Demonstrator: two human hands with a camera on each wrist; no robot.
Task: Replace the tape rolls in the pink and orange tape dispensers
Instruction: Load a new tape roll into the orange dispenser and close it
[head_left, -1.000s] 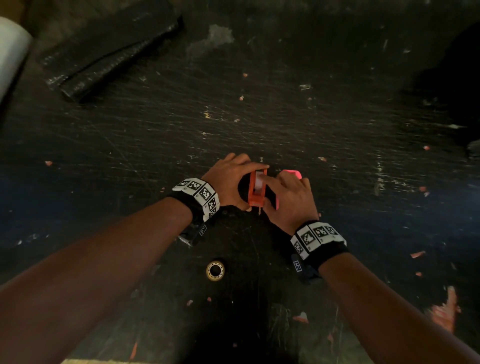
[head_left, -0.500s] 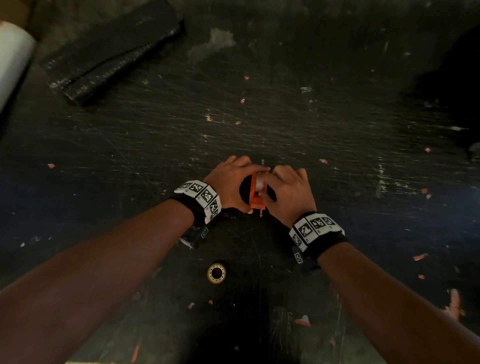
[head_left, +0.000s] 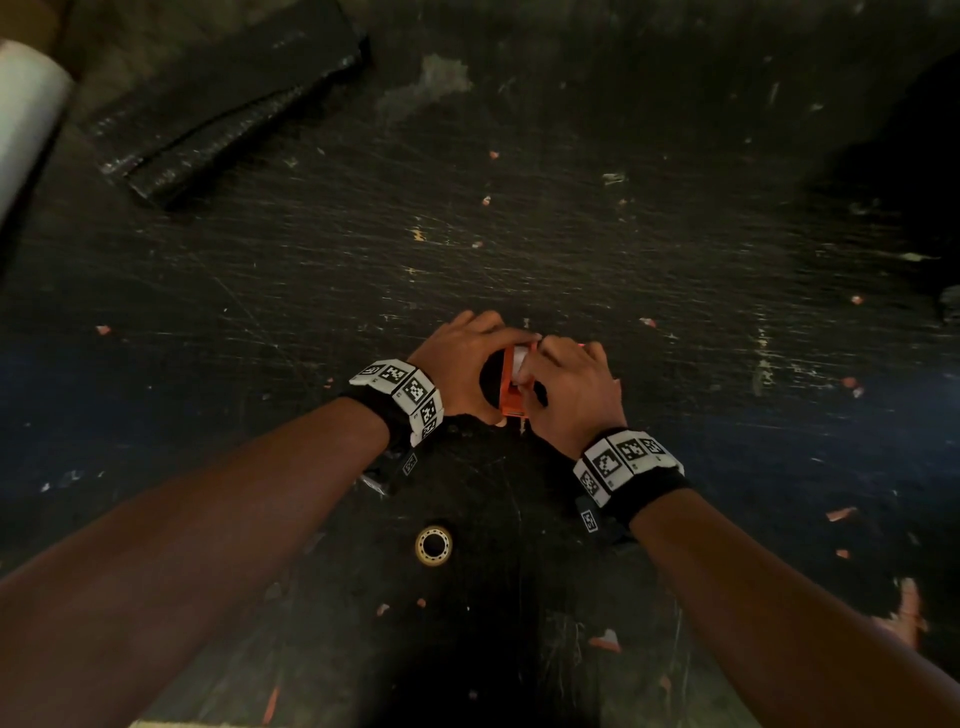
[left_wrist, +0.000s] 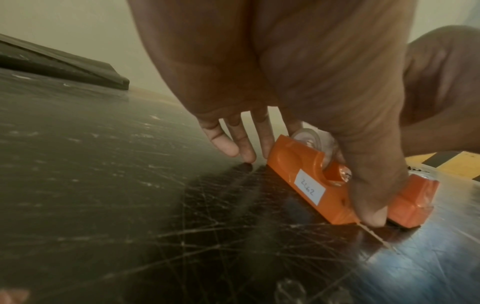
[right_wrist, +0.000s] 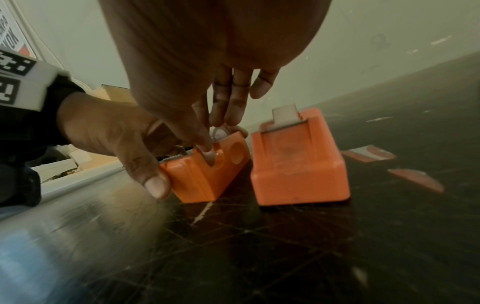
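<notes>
Dark, scratched tabletop (head_left: 571, 234) flecked with paint chips; pale plain wall (left_wrist: 64, 30) behind; dim light

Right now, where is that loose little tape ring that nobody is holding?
In the head view the tape ring lies flat on the black table, near the person, between the two forearms and below the left hand.

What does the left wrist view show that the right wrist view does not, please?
Only the left wrist view shows the white label on the dispenser's side and the black slab lying far off.

Only the right wrist view shows the second dispenser standing just beside the held one, apart from it, and the left wristband.

Both show the orange dispenser on the black table, the left hand gripping it, the right hand at its tape roll.
</notes>
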